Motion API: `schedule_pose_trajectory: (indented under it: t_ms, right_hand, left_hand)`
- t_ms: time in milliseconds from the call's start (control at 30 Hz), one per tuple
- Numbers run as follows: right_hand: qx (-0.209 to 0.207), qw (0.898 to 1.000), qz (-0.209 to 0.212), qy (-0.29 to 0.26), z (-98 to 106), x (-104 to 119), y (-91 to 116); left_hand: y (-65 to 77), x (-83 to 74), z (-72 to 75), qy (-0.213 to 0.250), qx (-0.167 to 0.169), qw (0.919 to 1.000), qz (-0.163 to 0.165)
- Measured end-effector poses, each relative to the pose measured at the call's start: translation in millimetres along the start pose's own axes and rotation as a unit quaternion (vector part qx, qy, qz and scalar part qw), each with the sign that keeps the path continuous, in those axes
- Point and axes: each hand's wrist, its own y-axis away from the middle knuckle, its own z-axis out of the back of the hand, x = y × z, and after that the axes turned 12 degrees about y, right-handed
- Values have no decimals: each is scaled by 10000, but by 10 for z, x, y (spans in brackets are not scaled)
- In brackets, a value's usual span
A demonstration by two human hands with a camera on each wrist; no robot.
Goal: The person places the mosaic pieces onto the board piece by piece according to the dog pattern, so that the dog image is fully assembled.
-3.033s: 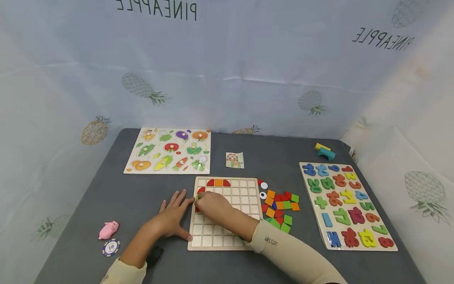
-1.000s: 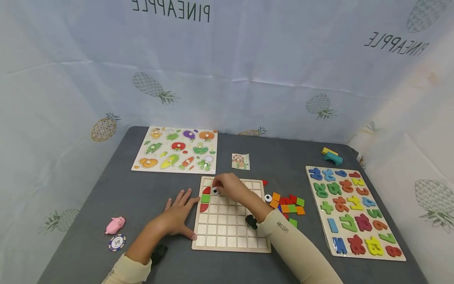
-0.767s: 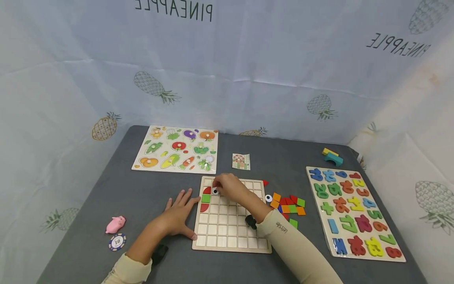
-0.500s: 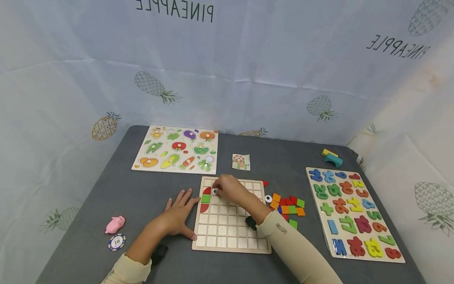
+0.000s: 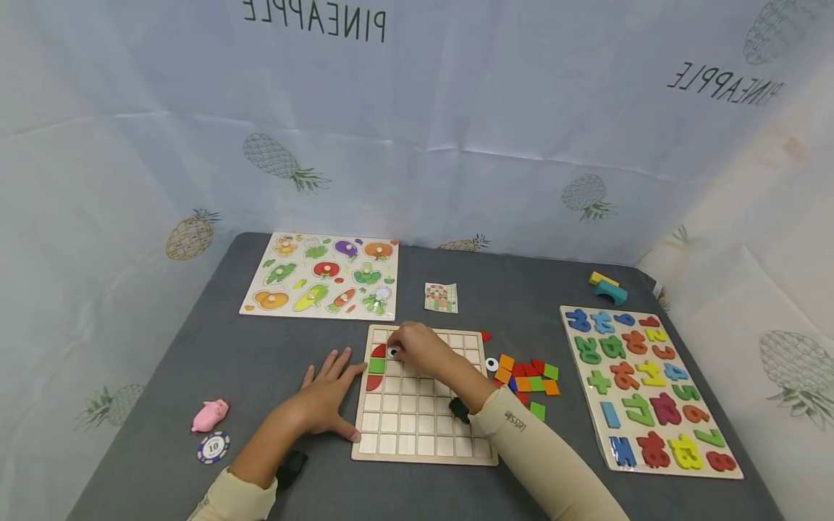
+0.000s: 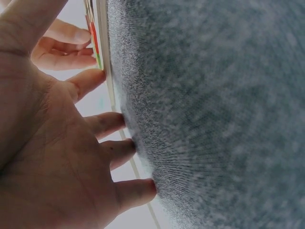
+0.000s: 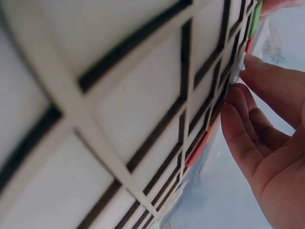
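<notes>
A wooden grid board (image 5: 425,459) lies in front of me. Along its left column sit a red quarter-round piece (image 5: 378,351), a green square (image 5: 376,365) and another red piece (image 5: 374,382). My right hand (image 5: 426,353) pinches a white disc (image 5: 394,352) with a black dot, low over a cell beside the upper red piece. In the right wrist view, thumb and fingers meet near the disc (image 7: 237,69); a red piece (image 7: 197,151) shows farther along the board's edge. My left hand (image 5: 326,396) is spread, its thumb and forefinger touching the board's left edge.
Right of the board lie loose red, green and orange tiles (image 5: 525,384) and a second white disc (image 5: 491,365). A letter puzzle (image 5: 651,391) stands further right, a vegetable puzzle (image 5: 319,275) behind left. A pattern card (image 5: 441,297), pink pig (image 5: 210,416) and poker chip (image 5: 213,448) also lie around.
Since three seconds ago, my right hand has left the green square in the left column and brought a white disc from beside the board. During the last second both hands barely move.
</notes>
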Motion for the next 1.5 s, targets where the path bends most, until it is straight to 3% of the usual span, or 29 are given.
schedule_pose_trajectory:
  t_ms: [200,400,567,733,933,1167,1500]
  right_hand:
    - [-198,9992,-146,-329,135,-102,125]
    - [-106,9964,-835,-47,228,-430,524]
    - [138,9888,-1439,359,206,-688,885]
    - [221,9868,-1598,122,98,-860,1078]
    - [141,9891,-1461,54,42,-952,1126]
    - [23,9903,-1382,-162,127,-972,1113]
    - [-434,9816,-1304,-1323,112,-707,745]
  left_hand:
    - [42,31,3,41,-52,10000,72]
    - [69,38,16,101,-28,9999,-1]
    - [74,58,38,44,-18,10000,-16]
    - [66,77,62,14,-8,10000,-16]
    - [44,102,40,8,24,10000,-59]
    - [5,115,-15,55,23,9999,-101]
    - [-43,86,-47,89,30,9999,-125]
